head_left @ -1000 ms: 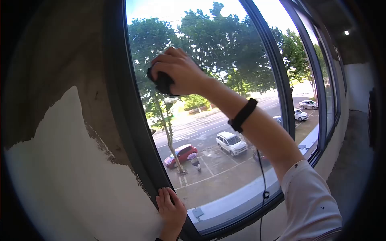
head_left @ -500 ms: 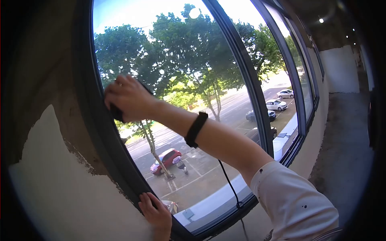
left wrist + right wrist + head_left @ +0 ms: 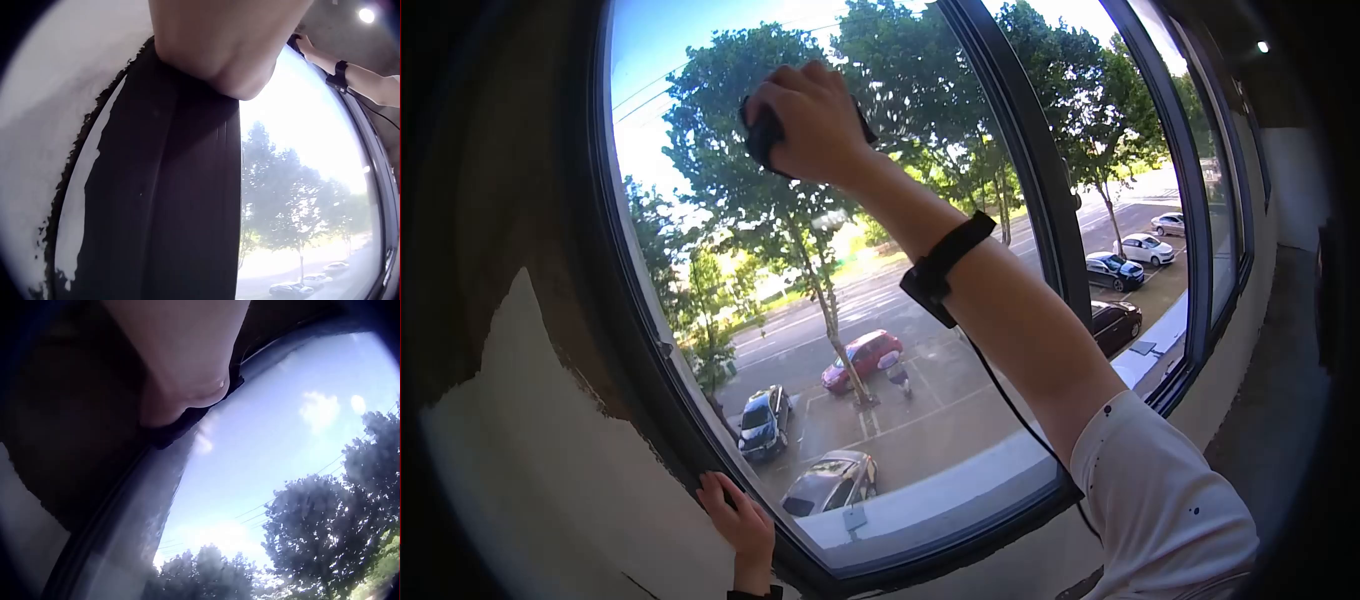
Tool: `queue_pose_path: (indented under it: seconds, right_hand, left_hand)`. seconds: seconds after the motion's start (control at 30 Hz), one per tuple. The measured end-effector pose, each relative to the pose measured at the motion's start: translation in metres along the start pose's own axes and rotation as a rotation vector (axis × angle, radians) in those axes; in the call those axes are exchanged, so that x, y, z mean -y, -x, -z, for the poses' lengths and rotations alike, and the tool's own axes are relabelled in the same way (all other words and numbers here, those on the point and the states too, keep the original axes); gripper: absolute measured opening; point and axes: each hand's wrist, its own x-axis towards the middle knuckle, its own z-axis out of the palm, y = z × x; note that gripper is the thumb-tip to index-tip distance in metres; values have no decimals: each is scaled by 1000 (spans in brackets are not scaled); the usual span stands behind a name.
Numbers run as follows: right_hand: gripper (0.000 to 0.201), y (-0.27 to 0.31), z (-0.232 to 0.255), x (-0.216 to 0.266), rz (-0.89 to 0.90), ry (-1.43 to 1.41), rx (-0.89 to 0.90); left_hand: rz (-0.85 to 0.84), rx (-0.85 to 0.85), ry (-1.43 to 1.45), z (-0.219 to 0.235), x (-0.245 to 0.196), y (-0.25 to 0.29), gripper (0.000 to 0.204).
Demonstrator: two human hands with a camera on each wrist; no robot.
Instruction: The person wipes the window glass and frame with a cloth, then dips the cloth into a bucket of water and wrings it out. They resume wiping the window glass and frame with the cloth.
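Note:
In the head view my right hand (image 3: 815,125) is up high against the window pane (image 3: 920,440), gripping a black cloth (image 3: 765,140). Dark edges of the cloth stick out on both sides of the fingers. The right wrist view shows the same cloth (image 3: 178,428) beneath the hand, against the glass, with the fingertips hidden. Lower down, my left hand (image 3: 738,515) rests on the dark window frame (image 3: 650,350), its fingers lying along it. The left wrist view has the heel of that hand (image 3: 231,69) over the frame's flat face.
A black cable (image 3: 1020,420) hangs from the right wrist strap (image 3: 945,265). Left of the frame is a partly painted wall (image 3: 520,430). More window panes run off to the right. Outside stand trees and several parked cars, including a red car (image 3: 862,360).
The right hand with the cloth first swept left and down to the frame's edge, then back up and right across the glass. The left hand stays on the frame while the head view shifts.

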Motion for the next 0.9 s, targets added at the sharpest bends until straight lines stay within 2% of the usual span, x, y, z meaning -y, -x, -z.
queue_pose_path:
  seconds: [0.03,0.1,0.17,0.2,0.27,0.37,0.43,0.5,0.57,0.6,0.67,0.73,0.77,0.8,0.83,0.9]
  right_hand:
    - [21,8,-6,20,37,-50,45]
    - [20,38,-2,57,199,-242,250]
    - [17,81,6,82,380,-479,321]
    - [17,88,15,76,370,-496,321]
    - [15,104,45,55,426,-609,510]
    - [23,92,88,-15,340,-433,492]
    - [22,73,108,-72,297,-260,381]
    - [21,58,105,-136,52,-334,286]
    - [26,35,125,-148,-46,-206,226]
    - [26,33,117,-136,-55,-217,216]
    - [13,22,89,-97,-133,-128,-75]
    - [15,7,58,-77,-67,-281,3]
    - [17,5,36,-61,-48,-199,20]
    - [22,12,30,-39,-132,-249,313]
    - [22,22,27,-21,53,-111,321]
    - [24,53,28,11,178,-302,260]
  left_hand:
    - [6,40,-16,0,1,2,58]
    - [-2,17,-4,3,4,1,56]
    - [2,35,-23,1,7,3,55]
    - [-5,24,-20,1,8,3,55]
    - [-10,25,-30,2,10,2,55]
    - [2,-10,-44,-4,8,3,54]
    - [16,-17,-36,-3,6,2,54]
    - [19,-25,-46,-3,5,1,54]
    - [18,-22,-55,-1,3,3,54]
    - [14,-27,-50,-1,1,4,54]
    - [-4,-33,-58,-2,10,-1,53]
    - [-16,-46,-55,-2,12,-1,53]
    - [-13,-52,-47,-3,8,2,53]
    - [6,-59,-29,-4,9,3,51]
    - [10,-45,-25,-3,10,2,51]
    - [-54,-32,-77,0,10,1,49]
